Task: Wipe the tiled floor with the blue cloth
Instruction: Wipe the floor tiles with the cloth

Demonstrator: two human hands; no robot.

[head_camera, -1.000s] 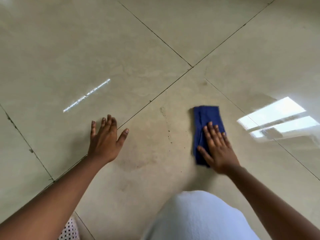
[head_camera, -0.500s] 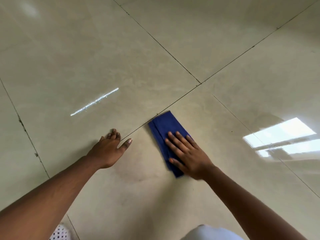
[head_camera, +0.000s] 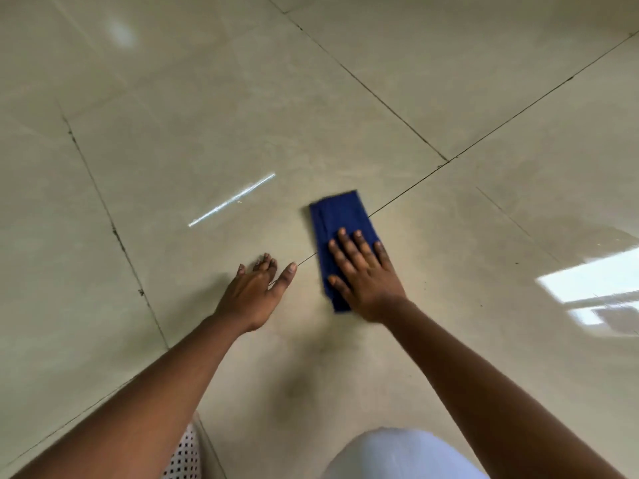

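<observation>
Your left hand (head_camera: 255,292) lies flat on the tiled floor (head_camera: 193,133), fingers spread and holding nothing, its thumb tip reaching the dark grout line (head_camera: 408,186) that runs up and to the right across the pale, glossy tiles. Beyond that hand, a thin bright streak of reflected light (head_camera: 232,199) slants over the tile surface. Just right of your left hand, the blue cloth (head_camera: 337,223) rests folded into a long strip straddling the same grout line, its far end pointing away from you. Your right hand (head_camera: 363,273) presses down on the near half of the cloth, palm flat and fingers splayed rather than curled around the fabric, with the thumb on the cloth's left edge. Farther right of the cloth, a window's bright reflection (head_camera: 594,288) glares off the floor. Nearest you, below the cloth, a knee in pale fabric (head_camera: 404,456) fills the bottom edge, with a spotted white garment (head_camera: 183,454) beside your left forearm.
</observation>
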